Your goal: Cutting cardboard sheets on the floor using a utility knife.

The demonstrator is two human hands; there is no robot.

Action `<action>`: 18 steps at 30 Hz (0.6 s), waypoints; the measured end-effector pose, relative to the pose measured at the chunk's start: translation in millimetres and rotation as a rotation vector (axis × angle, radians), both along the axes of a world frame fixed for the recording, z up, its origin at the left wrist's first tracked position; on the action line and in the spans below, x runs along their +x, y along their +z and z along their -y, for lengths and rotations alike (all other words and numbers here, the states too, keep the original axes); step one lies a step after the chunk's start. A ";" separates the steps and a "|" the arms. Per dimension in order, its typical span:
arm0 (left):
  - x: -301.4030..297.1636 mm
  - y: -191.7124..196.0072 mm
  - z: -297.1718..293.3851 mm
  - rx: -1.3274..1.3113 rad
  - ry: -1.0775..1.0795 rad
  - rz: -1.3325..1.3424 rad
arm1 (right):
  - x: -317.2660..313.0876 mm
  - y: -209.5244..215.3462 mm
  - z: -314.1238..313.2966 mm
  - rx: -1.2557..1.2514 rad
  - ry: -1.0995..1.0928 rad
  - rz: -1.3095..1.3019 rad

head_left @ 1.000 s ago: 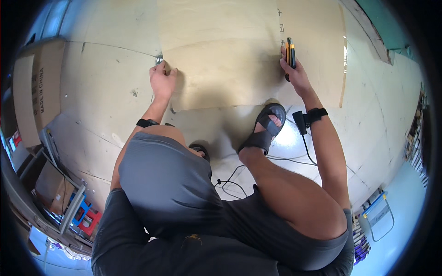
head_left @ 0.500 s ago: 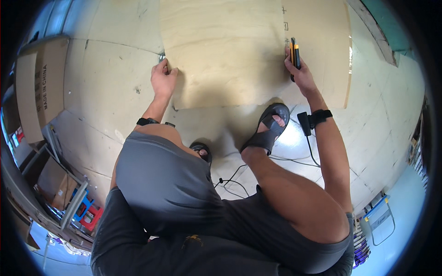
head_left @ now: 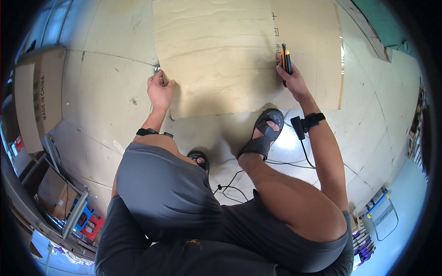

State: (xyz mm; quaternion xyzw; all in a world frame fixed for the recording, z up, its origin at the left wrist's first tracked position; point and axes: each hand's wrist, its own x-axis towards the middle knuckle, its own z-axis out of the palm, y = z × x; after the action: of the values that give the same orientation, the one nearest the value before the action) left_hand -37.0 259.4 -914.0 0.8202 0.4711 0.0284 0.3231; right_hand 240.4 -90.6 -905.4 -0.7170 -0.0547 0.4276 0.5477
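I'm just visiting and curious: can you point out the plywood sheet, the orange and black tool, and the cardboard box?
plywood sheet (head_left: pixel 216 50): head view, bare middle of its face.
orange and black tool (head_left: pixel 286 62): head view, body above the right hand.
cardboard box (head_left: pixel 39 94): head view, its top face.

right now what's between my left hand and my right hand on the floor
In the head view, only the bare face of the plywood sheet lies between the left hand and the right hand, which holds a yellow-and-black utility knife.

A cardboard box (head_left: pixel 37 99) lies left; black cables (head_left: pixel 239 177) cross the floor.
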 end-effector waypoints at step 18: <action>45.9 50.7 8.3 0.351 -0.928 -0.219 | 3.7 13.9 -6.7 0.051 -0.158 -0.013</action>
State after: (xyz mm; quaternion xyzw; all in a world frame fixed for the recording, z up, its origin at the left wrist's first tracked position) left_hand 9.0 251.1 -863.3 0.9832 0.0765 -0.1255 0.1079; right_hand 244.1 -83.8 -891.5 -0.7022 -0.0053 0.3863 0.5980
